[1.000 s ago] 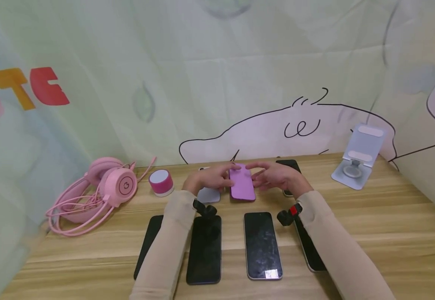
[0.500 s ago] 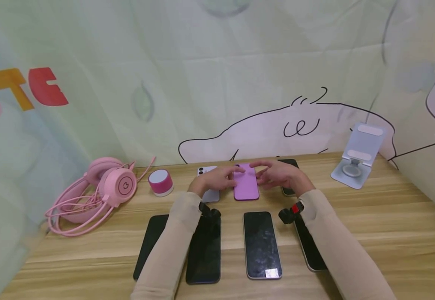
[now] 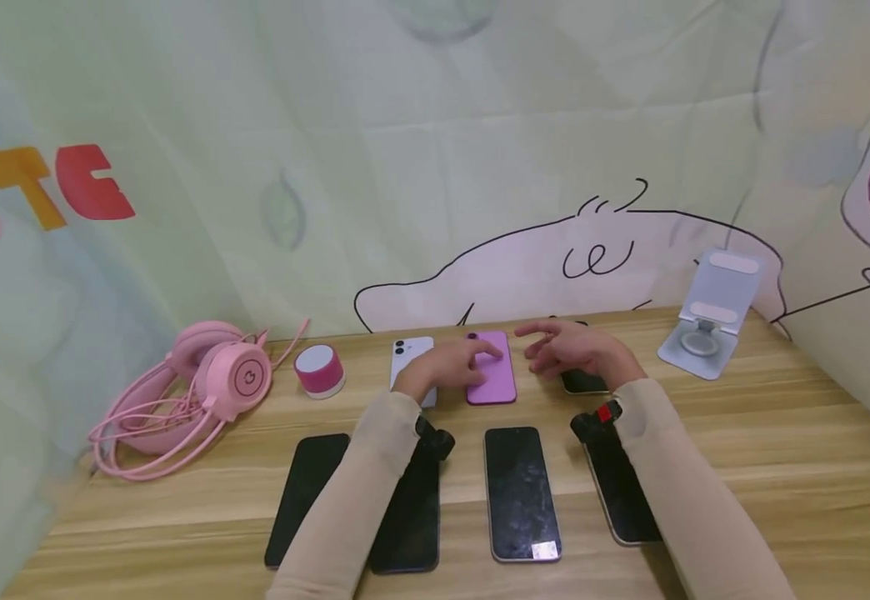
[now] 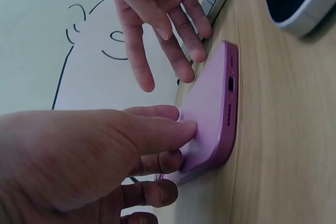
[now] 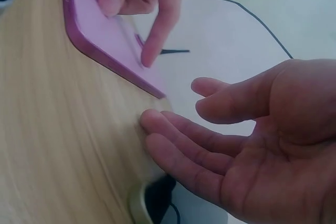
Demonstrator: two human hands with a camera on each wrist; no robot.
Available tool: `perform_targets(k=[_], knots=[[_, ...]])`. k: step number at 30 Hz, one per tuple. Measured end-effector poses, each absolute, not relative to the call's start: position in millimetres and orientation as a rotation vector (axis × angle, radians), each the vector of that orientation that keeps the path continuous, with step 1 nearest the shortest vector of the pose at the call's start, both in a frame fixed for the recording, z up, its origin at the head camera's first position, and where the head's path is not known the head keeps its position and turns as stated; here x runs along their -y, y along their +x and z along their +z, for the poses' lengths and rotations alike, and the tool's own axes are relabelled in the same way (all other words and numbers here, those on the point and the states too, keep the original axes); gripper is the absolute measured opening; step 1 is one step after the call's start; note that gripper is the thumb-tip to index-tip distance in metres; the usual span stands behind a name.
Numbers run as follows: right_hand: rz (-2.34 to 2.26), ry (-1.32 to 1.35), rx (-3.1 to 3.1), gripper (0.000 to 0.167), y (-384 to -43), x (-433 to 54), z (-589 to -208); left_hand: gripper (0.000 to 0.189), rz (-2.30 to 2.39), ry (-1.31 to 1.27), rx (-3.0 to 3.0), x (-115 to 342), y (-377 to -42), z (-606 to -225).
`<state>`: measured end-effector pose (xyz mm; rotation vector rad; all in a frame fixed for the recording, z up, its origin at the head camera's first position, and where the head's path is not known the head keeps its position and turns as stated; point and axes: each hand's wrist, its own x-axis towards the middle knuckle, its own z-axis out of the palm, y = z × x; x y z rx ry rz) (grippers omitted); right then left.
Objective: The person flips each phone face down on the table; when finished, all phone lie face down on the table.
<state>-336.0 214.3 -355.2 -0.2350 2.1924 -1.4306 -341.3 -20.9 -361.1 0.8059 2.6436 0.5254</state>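
Note:
A purple phone (image 3: 500,387) lies back side up in the far row on the wooden table. My left hand (image 3: 446,365) reaches over it, thumb and forefinger tips at its back surface, in the left wrist view too, where the phone's port end (image 4: 231,85) faces the camera. Just right of the phone, my right hand (image 3: 573,350) hovers with fingers loosely spread and nothing in them; the right wrist view shows its palm (image 5: 262,150) apart from the phone. Partly under the left hand is a pale lavender phone (image 3: 408,352); a dark-screened phone (image 3: 583,383) lies beneath the right hand.
Nearer the front lie several black-screened phones, including one in the middle (image 3: 522,492) and one at the left (image 3: 303,492). Pink headphones (image 3: 217,383) and a pink round speaker (image 3: 319,372) stand at left. A folding phone stand (image 3: 712,312) is at back right.
The purple phone's near end, raised a second ago, has come down flat. My right hand has drawn off to the right; my left hand has slid rightward across the phone.

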Motion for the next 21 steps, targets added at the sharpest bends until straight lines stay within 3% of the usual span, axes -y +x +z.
perform_targets(k=[7, 21], knots=[[-1.397, -0.288, -2.226, 0.056, -336, -233, -351, 0.047, 0.46, 0.82, -2.626, 0, -340, -359], [-1.233, -0.056, -2.462, 0.049, -338, -262, -348, 0.062, 0.5, 0.881, -2.605, -57, -344, -366]])
